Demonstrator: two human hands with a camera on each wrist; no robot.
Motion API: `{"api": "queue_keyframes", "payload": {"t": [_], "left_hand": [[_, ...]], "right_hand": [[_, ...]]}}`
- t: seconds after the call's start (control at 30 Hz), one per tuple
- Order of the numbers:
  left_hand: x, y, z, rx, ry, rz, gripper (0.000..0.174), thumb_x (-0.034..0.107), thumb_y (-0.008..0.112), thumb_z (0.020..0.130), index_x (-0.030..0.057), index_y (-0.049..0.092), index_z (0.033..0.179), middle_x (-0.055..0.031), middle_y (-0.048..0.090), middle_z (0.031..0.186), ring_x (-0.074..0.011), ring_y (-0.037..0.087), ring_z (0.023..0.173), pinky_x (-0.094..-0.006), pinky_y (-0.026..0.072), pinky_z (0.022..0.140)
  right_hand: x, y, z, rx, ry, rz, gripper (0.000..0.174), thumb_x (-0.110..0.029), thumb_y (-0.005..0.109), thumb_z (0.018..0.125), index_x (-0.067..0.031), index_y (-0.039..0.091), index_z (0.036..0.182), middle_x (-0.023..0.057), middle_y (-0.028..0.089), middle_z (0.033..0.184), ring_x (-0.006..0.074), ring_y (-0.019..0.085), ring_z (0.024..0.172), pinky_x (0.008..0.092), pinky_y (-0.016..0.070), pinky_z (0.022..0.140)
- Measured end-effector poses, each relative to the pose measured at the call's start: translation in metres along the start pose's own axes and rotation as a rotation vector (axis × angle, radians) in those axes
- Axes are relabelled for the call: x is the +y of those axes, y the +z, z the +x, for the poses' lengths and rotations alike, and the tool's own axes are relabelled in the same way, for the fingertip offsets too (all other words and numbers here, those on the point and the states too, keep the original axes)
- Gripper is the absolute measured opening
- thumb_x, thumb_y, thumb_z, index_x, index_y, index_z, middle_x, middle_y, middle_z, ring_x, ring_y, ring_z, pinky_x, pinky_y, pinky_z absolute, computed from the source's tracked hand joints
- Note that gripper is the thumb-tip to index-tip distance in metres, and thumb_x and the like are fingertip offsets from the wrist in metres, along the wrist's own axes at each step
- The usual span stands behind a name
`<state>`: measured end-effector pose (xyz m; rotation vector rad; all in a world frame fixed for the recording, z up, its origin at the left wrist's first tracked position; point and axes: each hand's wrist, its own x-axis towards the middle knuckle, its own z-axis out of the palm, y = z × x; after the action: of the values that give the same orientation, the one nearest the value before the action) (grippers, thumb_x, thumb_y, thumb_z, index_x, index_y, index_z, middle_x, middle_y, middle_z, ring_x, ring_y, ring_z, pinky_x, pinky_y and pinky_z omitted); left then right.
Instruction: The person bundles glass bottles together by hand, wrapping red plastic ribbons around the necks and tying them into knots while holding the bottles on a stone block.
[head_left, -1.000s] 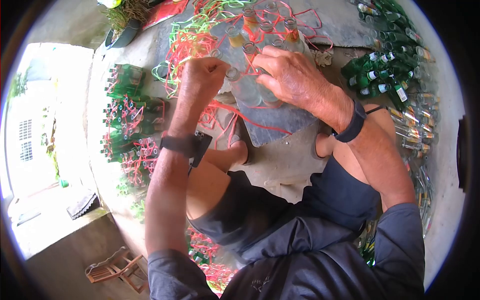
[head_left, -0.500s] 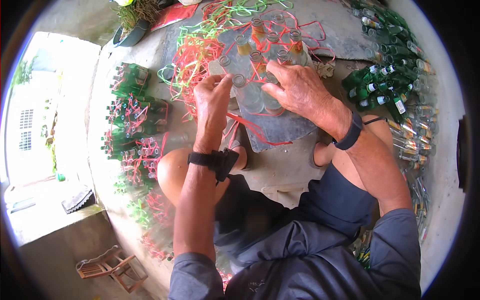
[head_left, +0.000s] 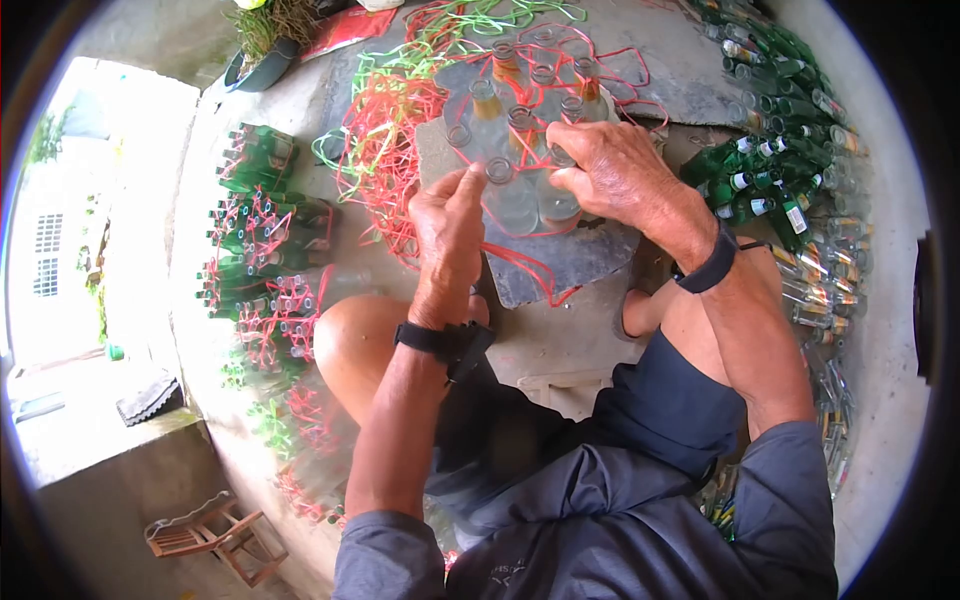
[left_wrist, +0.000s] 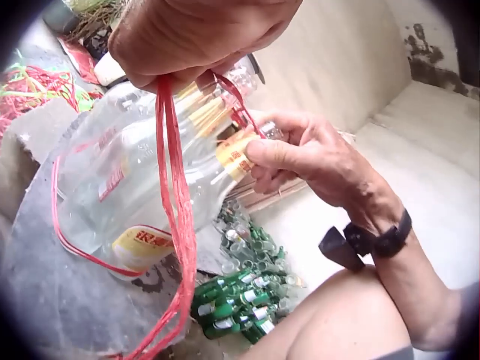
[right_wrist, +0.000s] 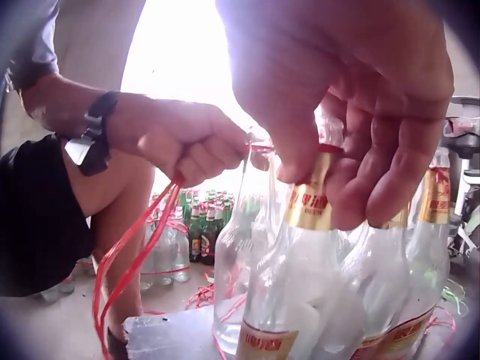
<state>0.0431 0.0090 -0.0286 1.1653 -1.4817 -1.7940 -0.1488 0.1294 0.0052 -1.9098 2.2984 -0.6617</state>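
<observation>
Several clear glass bottles (head_left: 515,205) stand bunched on a grey slab (head_left: 520,285), with red twine (left_wrist: 71,244) around their lower bodies and more strands among the necks. My left hand (head_left: 448,225) pinches red twine (left_wrist: 172,202) beside the nearest bottle's mouth; doubled strands hang from the fist, as the right wrist view also shows (right_wrist: 187,146). My right hand (head_left: 625,170) grips the neck of a gold-labelled bottle (right_wrist: 311,199), thumb on one side and fingers curled on the other (left_wrist: 307,154).
Tangled red and green twine (head_left: 390,140) lies left of the slab. Bundled green bottles (head_left: 255,215) stand farther left. Loose green bottles (head_left: 760,165) and clear ones (head_left: 840,290) are piled along the right wall. A wooden chair (head_left: 215,535) is at the lower left.
My left hand has come in from the left and down, the twine drawn along with it. The right hand has shifted slightly to the right and down, staying at the bottle necks.
</observation>
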Motion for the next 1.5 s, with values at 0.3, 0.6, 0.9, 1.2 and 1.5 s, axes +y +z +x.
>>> {"api": "queue_keyframes", "payload": {"t": [0.3,0.6,0.9,1.2,1.5], "left_hand": [[-0.022,0.063,-0.041,0.092,0.013,-0.266,0.029,0.021,0.072,0.105,-0.0064,0.079,0.106,0.0059,0.062,0.079,-0.0034,0.046,0.069,-0.0239,0.037,0.058],[-0.039,0.082,-0.046,0.121,0.059,-0.257,0.027,0.019,0.073,0.104,-0.0065,0.079,0.112,0.003,0.069,0.087,-0.0042,0.053,0.079,-0.0241,0.0445,0.066],[-0.036,0.066,-0.043,-0.006,0.116,-0.143,0.028,0.018,0.071,0.105,-0.0068,0.078,0.115,0.0009,0.073,0.093,-0.005,0.059,0.084,-0.0246,0.0494,0.072],[-0.039,0.057,-0.04,-0.046,0.089,-0.202,0.029,0.019,0.073,0.103,-0.0043,0.077,0.12,0.0015,0.074,0.1,-0.0044,0.058,0.084,-0.0222,0.0462,0.072],[-0.041,0.058,-0.033,-0.012,0.148,-0.159,0.027,0.016,0.074,0.101,-0.0076,0.078,0.114,-0.0015,0.074,0.091,-0.0072,0.061,0.081,-0.0253,0.0501,0.07]], "right_hand": [[0.031,-0.02,-0.003,0.047,-0.073,-0.085,0.026,-0.011,0.082,0.082,-0.0081,0.065,0.102,0.0107,0.072,0.101,0.0387,0.072,0.1,0.0526,0.0567,0.08],[0.042,-0.021,-0.005,0.036,-0.029,-0.094,0.021,-0.008,0.075,0.086,-0.0104,0.066,0.105,0.0092,0.071,0.102,0.0386,0.072,0.098,0.0528,0.0569,0.079],[0.038,-0.033,-0.007,-0.009,-0.013,-0.017,0.041,-0.005,0.076,0.085,-0.0115,0.069,0.125,0.0137,0.068,0.109,0.0401,0.068,0.105,0.0476,0.0564,0.089],[0.047,-0.037,-0.005,-0.022,-0.103,0.102,0.054,0.01,0.062,0.081,-0.005,0.064,0.133,0.0164,0.062,0.124,0.0401,0.063,0.117,0.0424,0.0523,0.1],[0.042,-0.031,0.004,0.131,-0.17,0.045,0.049,0.015,0.05,0.08,-0.0038,0.07,0.12,0.0156,0.064,0.117,0.0395,0.064,0.113,0.0437,0.0531,0.099]]}}
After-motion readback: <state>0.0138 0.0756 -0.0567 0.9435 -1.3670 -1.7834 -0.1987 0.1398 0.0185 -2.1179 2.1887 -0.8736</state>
